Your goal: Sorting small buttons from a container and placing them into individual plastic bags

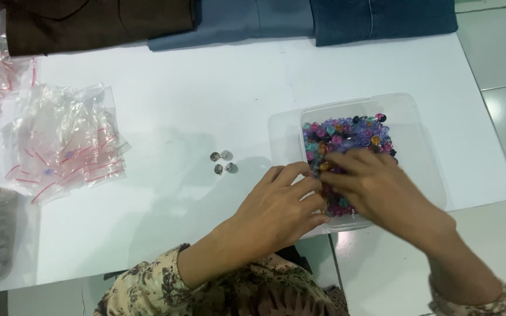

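Right of centre in the frame, the right hand [376, 187] is lying over the near half of a clear plastic box [423, 146] of mixed purple, pink, blue and orange beads [346, 133], its fingers [346, 161] stretched flat among them, though whether they are pinching any bead I cannot tell. The left hand [282, 208] is resting at the box's left wall with fingers curled loosely inward, fingertips meeting the right hand's, nothing visibly gripped. Four small silvery caps [223, 162] are lying in a cluster at centre frame, a heap of clear zip bags [62, 140] is sitting at the left, too overlapped to count, and three folded cloths [229, 20] are lining the top edge.
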